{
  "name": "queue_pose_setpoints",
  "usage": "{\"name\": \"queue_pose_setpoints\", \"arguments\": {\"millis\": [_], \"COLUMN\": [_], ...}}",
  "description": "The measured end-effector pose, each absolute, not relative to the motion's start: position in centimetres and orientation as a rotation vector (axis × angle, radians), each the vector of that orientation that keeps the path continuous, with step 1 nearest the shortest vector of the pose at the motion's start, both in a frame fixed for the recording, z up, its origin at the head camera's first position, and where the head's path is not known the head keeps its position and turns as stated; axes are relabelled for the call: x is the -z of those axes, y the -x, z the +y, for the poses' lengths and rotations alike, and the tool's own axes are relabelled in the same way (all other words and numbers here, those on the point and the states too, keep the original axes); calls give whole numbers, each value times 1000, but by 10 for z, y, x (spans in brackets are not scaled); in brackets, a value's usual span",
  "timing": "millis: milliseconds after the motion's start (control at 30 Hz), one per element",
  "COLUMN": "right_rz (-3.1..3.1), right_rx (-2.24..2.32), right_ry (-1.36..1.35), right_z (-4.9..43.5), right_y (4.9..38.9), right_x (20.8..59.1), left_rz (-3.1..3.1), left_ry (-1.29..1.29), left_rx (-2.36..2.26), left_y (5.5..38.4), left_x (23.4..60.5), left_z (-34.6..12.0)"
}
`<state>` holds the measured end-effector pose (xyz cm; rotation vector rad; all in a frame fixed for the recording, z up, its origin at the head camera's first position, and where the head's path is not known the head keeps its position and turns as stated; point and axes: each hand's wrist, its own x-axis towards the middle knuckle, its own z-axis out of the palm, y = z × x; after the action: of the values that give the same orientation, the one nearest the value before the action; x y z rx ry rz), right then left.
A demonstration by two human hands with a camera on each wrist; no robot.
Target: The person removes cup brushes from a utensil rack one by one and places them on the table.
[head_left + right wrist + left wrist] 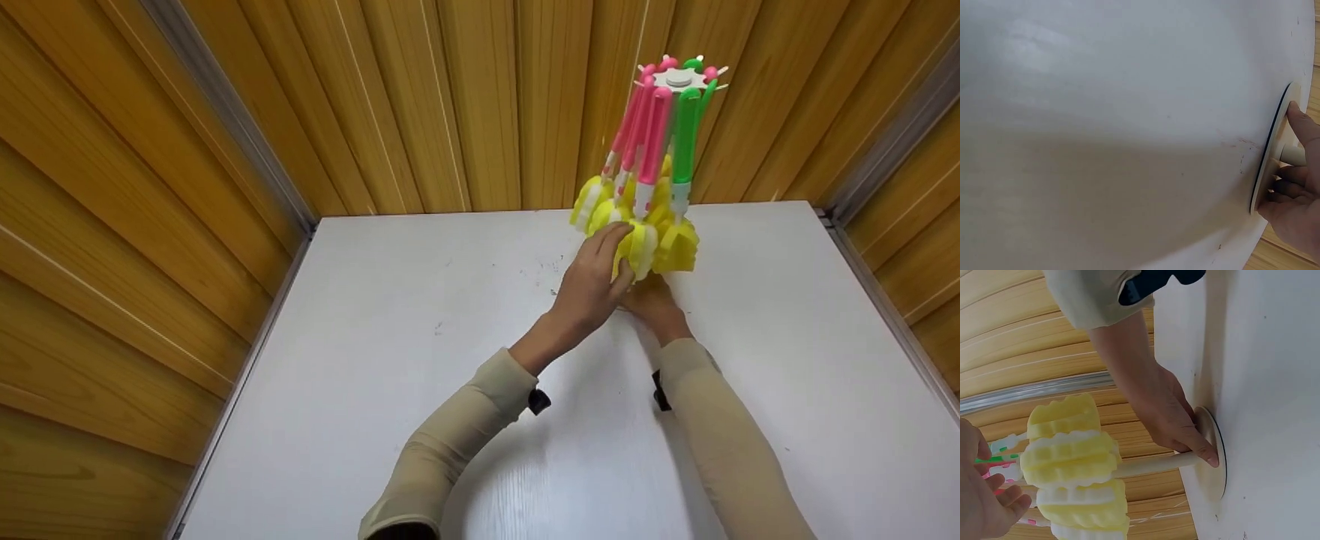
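A stand with a white top disc [679,79] carries several hanging sponge brushes. Their handles are pink [655,135] and green [685,139], and their yellow-and-white sponge heads [677,246] hang at the bottom. Beside the nearest sponge heads is my left hand [589,281], fingers spread and slightly bent; in the left wrist view they lie in front of the handles, and firm contact is hard to judge. Low down, my right hand [1297,197] grips the stand's round base [1216,481] by its rim, around the pale pole [1157,464]. The sponges partly hide this hand in the head view.
The white tabletop [360,375] has small dark marks near the stand. Wood-panelled walls [480,105] rise behind and at both sides, with a grey metal strip [247,142] in the left corner. The stand is near the table's far edge.
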<state>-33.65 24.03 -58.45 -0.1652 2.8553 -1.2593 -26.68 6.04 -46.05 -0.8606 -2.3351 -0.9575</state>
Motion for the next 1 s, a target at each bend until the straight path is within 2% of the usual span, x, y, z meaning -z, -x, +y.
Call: {"name": "queue_pose_setpoints", "arguments": {"millis": [433, 833, 1000], "right_rz": [2820, 2988, 2951], "right_rx": [1427, 1182, 1215], "right_ry": [191, 350, 316], "right_z": [239, 239, 240], "right_y": [323, 337, 338], "right_x": [583, 590, 591], "left_rz": [-2307, -2298, -2237], "left_ry": [761, 688, 698], "left_rx": [1252, 1319, 1392], "left_y": [295, 316, 324], "left_x": [450, 440, 437], "left_z": [88, 97, 100]}}
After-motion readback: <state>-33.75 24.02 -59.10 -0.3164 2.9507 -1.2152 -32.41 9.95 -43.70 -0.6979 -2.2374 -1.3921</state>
